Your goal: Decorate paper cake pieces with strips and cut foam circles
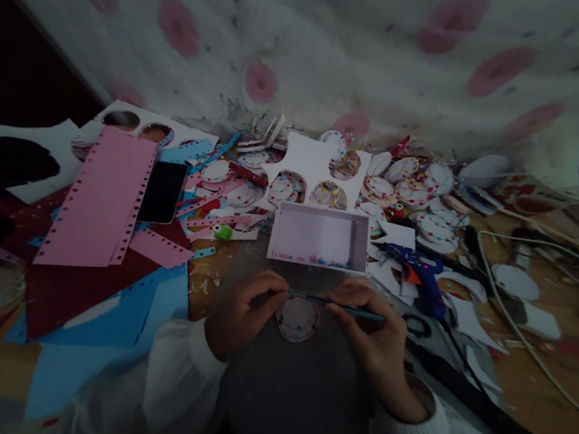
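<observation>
Left hand [249,311] and right hand [377,337] pinch a thin strip [357,310] above one disc [296,331], lower centre, seemingly unfinished; trimmed discs [440,179], apparently done, upper right.

From my end, the box [318,233] sits mid-frame on the desk [536,397], loose bits [316,260] inside along its near wall. Cut-out sheet [307,158] directly behind, held strip [308,297] and disc [297,321] in front, lower centre. Glue gun [425,274]'s right of the box; phone [161,193]'s over left.
</observation>
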Motion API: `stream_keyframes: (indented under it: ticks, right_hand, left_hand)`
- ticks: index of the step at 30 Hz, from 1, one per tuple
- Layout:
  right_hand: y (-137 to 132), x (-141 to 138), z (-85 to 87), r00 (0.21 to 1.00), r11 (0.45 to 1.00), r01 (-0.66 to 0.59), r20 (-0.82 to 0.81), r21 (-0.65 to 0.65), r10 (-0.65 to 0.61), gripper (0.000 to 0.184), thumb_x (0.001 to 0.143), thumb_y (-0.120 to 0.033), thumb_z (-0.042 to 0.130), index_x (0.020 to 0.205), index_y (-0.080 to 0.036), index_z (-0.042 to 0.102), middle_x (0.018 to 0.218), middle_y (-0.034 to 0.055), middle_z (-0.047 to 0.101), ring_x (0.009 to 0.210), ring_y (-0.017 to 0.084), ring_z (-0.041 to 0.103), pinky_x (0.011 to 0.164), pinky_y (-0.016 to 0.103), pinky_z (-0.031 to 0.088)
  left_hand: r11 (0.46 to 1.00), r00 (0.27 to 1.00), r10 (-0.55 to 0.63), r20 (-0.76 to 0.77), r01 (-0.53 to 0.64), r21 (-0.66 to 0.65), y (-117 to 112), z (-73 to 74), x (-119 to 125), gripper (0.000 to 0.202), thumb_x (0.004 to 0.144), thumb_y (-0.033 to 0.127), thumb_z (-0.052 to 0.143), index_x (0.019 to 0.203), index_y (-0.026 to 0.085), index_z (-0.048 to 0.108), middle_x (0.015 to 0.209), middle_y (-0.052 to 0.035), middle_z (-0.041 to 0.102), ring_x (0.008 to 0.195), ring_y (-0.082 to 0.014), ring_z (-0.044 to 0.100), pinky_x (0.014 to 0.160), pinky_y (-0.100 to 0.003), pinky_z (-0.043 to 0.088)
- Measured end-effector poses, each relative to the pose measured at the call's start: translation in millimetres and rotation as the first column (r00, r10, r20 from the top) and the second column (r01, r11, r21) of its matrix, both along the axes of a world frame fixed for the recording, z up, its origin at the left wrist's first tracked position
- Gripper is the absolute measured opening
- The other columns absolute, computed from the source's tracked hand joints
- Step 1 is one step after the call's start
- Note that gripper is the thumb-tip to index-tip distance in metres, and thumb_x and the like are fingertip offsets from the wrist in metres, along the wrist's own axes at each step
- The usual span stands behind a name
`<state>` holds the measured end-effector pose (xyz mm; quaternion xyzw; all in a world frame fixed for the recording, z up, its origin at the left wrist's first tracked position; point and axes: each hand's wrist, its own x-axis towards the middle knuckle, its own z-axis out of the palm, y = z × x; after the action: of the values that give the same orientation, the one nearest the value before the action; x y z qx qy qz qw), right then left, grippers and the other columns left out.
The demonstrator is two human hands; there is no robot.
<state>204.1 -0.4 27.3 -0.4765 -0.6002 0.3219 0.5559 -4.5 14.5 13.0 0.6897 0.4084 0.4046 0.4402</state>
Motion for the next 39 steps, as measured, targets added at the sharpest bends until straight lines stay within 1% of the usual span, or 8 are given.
stream_keyframes:
  ticks: [10,13,16,21,25,29,34,39]
  right_hand:
    - [5,0,-3.9,0.994,0.998,-0.008,-0.11,-0.063,0.001,0.009,0.077,-0.019,0.075,0.074,-0.023,0.067,0.077,0.0014,0.068,0.078,0.018,0.065,0.067,0.029,0.054]
    - [6,2,-6.3,0.991,0.996,0.065,-0.113,-0.058,-0.072,0.008,0.079,-0.02,0.073,0.078,-0.023,0.066,0.081,0.0018,0.068,0.082,0.019,0.067,0.069,0.031,0.054]
    - [11,5,-11.6,0.982,0.981,0.188,0.004,0.053,-0.189,0.008,0.08,-0.021,0.072,0.082,-0.023,0.065,0.083,0.0022,0.069,0.085,0.02,0.065,0.078,0.036,0.052]
    - [18,13,-16.8,0.942,0.959,0.172,0.246,0.227,-0.227,0.007,0.081,-0.02,0.071,0.086,-0.023,0.067,0.083,0.0036,0.07,0.083,0.021,0.063,0.076,0.038,0.048]
    - [18,17,-17.5,0.913,0.962,0.148,0.343,0.228,-0.222,0.006,0.082,-0.025,0.071,0.085,-0.023,0.066,0.079,0.0037,0.067,0.077,0.021,0.062,0.07,0.037,0.048]
    - [18,18,-18.4,0.9,0.966,0.135,0.38,0.219,-0.212,0.004,0.084,-0.026,0.068,0.086,-0.023,0.066,0.075,0.0029,0.067,0.072,0.02,0.061,0.066,0.035,0.047]
    - [17,16,-15.3,0.923,0.974,0.094,0.348,0.206,-0.162,0.005,0.086,-0.022,0.066,0.09,-0.023,0.064,0.079,0.0025,0.066,0.076,0.019,0.061,0.066,0.033,0.048]
    - [16,15,-12.1,0.946,0.973,0.114,0.278,0.199,-0.168,0.004,0.085,-0.023,0.066,0.088,-0.022,0.064,0.078,0.002,0.065,0.074,0.018,0.062,0.067,0.033,0.049]
  left_hand:
    - [0.998,0.998,0.043,0.048,-0.045,0.041,-1,-7.7,0,0.009,0.094,0.017,0.055,0.087,0.02,0.061,0.087,-0.0018,0.06,0.085,-0.0134,0.059,0.077,-0.025,0.046]
    - [0.996,0.995,0.068,0.067,-0.071,0.05,-1,-9.5,0,0.01,0.094,0.019,0.056,0.085,0.02,0.061,0.086,-0.002,0.061,0.086,-0.0142,0.059,0.077,-0.026,0.047]
    - [0.993,0.991,0.11,0.076,-0.113,0.036,1,-10.3,-1,0.012,0.095,0.022,0.054,0.086,0.02,0.062,0.087,-0.0027,0.062,0.084,-0.0149,0.06,0.075,-0.027,0.048]
    - [0.981,0.981,0.186,0.05,-0.188,0.036,3,-10.6,-4,0.015,0.095,0.027,0.053,0.087,0.02,0.064,0.087,-0.0035,0.063,0.079,-0.0144,0.06,0.072,-0.027,0.049]
    - [0.978,0.981,0.192,0.01,-0.193,0.082,0,-7.3,-2,0.017,0.096,0.028,0.051,0.087,0.02,0.063,0.088,-0.0047,0.063,0.08,-0.0152,0.06,0.073,-0.028,0.049]
    - [0.946,0.964,0.254,-0.078,-0.231,0.228,1,6.8,5,0.012,0.095,0.023,0.053,0.087,0.019,0.06,0.088,-0.0045,0.063,0.084,-0.0158,0.06,0.074,-0.027,0.048]
    - [0.871,0.885,0.345,-0.312,-0.178,0.459,23,31.7,14,0.01,0.094,0.018,0.052,0.091,0.019,0.06,0.088,-0.0042,0.063,0.082,-0.0169,0.058,0.074,-0.03,0.044]
    - [0.836,0.687,0.411,-0.599,-0.021,0.549,52,41.1,22,0.022,0.094,0.025,0.055,0.075,0.017,0.063,0.081,-0.0059,0.065,0.084,-0.0231,0.057,0.077,-0.037,0.039]
